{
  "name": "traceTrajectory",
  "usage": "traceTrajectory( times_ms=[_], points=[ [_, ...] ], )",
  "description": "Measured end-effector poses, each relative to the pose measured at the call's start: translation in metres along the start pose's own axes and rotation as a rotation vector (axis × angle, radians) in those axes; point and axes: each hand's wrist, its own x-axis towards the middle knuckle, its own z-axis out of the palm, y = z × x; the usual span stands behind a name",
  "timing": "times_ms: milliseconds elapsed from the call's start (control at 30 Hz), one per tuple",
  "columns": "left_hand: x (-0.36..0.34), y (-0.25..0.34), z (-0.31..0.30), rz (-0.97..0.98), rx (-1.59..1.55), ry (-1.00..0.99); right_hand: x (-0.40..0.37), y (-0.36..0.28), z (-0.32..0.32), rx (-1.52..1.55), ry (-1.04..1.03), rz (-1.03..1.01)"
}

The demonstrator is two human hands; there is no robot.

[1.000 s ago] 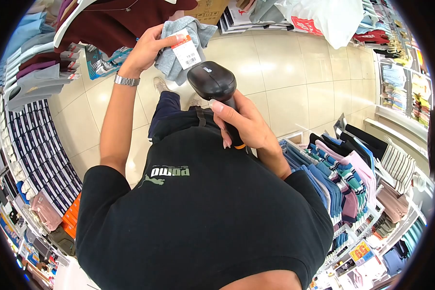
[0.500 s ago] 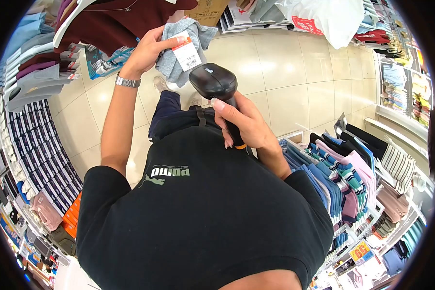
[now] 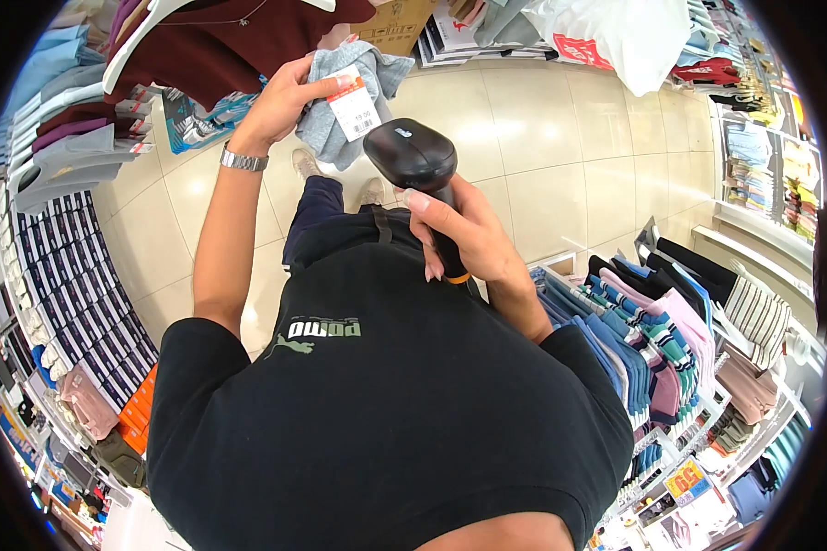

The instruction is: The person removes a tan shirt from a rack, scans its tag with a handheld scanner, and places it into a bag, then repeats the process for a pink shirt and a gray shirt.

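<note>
My left hand [image 3: 285, 101] is closed on a bunched grey garment [image 3: 326, 133], with the thumb on its white and orange price tag [image 3: 355, 108]. The tag's printed side and barcode face up. My right hand [image 3: 464, 230] is wrapped round the handle of a black barcode scanner [image 3: 413, 154]. The scanner's head is just right of the tag and a little below it, not touching it.
A maroon garment [image 3: 220, 41] hangs at the upper left, near my left hand. White plastic bags [image 3: 616, 37] are at the top right. Hanging clothes [image 3: 634, 331] stand to the right, and stacked boxes [image 3: 73, 275] line the left.
The scanner has shifted slightly to the right and its head has turned a little. My left hand and the grey garment have hardly moved.
</note>
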Motion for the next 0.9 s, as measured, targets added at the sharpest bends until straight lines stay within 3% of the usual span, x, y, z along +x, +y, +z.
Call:
traceTrajectory(
  times_ms=[167,200,267,333,467,567,667,800,900],
  points=[
    [-0.002,0.003,0.004,-0.006,0.109,0.037,0.007,0.003,-0.019,0.187,0.078,-0.140],
    [-0.004,0.004,0.005,-0.013,0.155,0.043,0.014,0.009,-0.036,0.249,0.001,-0.145],
    [-0.006,0.007,0.008,-0.027,0.220,0.010,0.033,0.015,-0.044,0.410,0.121,-0.183],
    [-0.013,0.014,0.013,-0.070,0.293,-0.046,0.057,0.035,-0.069,0.576,0.023,-0.159],
    [-0.029,0.018,0.052,0.143,0.611,-0.239,0.083,0.058,-0.096,0.775,-0.077,-0.060],
    [-0.041,0.001,0.084,0.423,1.112,-0.243,0.109,0.071,-0.109,0.871,-0.142,-0.056],
    [-0.049,-0.028,0.099,0.443,1.090,-0.179,0.138,0.077,-0.128,0.688,0.082,-0.138],
    [-0.060,-0.040,0.106,0.349,1.001,-0.064,0.141,0.067,-0.136,0.706,0.005,-0.204],
    [-0.067,-0.069,0.096,0.159,0.837,0.017,0.126,0.046,-0.138,0.787,-0.044,-0.338]
  ],
)
